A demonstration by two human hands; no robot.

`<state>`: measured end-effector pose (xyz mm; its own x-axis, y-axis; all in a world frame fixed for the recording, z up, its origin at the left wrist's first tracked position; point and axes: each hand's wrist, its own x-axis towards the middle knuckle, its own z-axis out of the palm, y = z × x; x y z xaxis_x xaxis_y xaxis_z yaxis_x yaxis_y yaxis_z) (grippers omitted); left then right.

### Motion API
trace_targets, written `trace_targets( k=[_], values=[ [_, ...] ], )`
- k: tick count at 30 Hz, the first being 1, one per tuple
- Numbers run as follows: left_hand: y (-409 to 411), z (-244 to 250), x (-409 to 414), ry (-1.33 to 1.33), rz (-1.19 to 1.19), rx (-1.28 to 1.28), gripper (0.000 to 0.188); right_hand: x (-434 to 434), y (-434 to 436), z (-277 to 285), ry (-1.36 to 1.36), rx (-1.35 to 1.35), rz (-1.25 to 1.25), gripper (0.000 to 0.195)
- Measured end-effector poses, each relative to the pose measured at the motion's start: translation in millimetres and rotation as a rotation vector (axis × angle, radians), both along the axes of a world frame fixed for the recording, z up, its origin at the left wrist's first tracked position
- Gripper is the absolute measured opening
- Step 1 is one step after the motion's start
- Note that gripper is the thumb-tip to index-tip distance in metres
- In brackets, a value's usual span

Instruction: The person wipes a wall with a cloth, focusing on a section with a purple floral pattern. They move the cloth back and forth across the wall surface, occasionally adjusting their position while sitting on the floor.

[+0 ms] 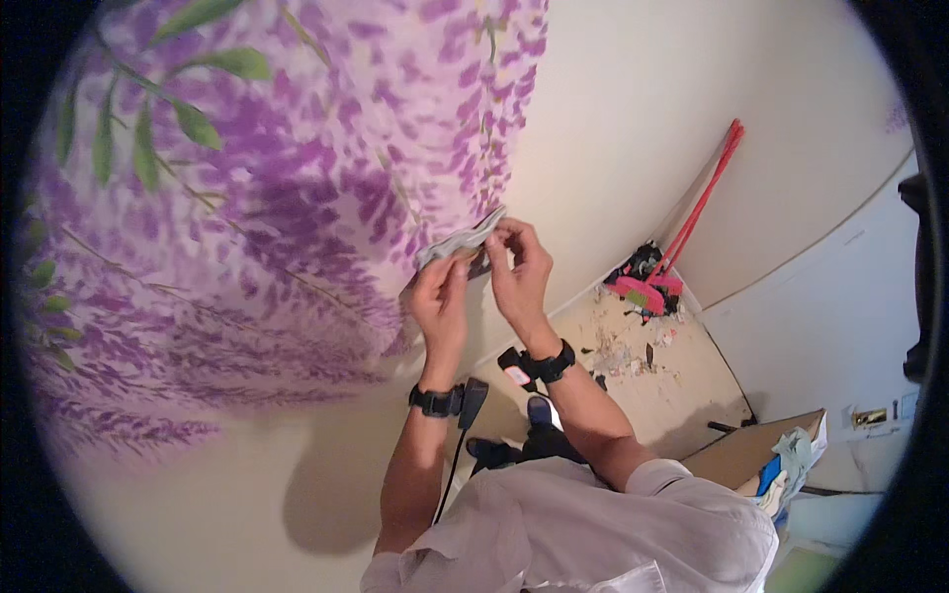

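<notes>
Both my hands are raised in front of a wall painted with purple flowers and green leaves (282,163). A folded grey-white cloth (461,239) is pinched between them, close to the mural's lower right edge. My left hand (441,293) grips the cloth's near left end with thumb and fingers. The right end is held by my right hand (523,270), its fingers curled. Something small and brownish shows between the fingertips, too small to name. Each wrist wears a black strap with a black device, and a cable runs from the left one.
In the corner, a red-handled broom and a pink dustpan (641,293) stand by dark rubbish. Scraps and debris (623,352) litter the floor. At the lower right, a cardboard box (730,448) holds cloths, near a white door (815,333) with a brass-coloured lock.
</notes>
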<state>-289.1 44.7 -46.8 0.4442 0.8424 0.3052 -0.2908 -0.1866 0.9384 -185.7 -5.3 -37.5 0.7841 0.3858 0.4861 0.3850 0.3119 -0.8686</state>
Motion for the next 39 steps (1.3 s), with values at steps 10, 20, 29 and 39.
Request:
trace_targets(
  k=[10, 20, 29, 39],
  values=[
    [-25.2, -141.7, 11.0, 0.188, 0.138, -0.481, 0.02, -12.4, -23.7, -133.3, -0.137, -0.326, -0.029, 0.045],
    [-25.9, -129.7, -3.8, 0.257, 0.065, -0.309, 0.034, -7.1, -10.5, -153.5, -0.378, -0.298, -0.193, 0.06],
    [-37.6, -159.3, -103.0, 0.323, 0.286, -0.369, 0.031, 37.5, 14.1, -150.8, -0.393, -0.181, -0.401, 0.06],
    [-14.1, -227.2, -170.0, 0.318, 0.692, -0.012, 0.016, -36.4, 29.8, -219.8, -0.653, -0.086, -0.248, 0.068]
  ],
)
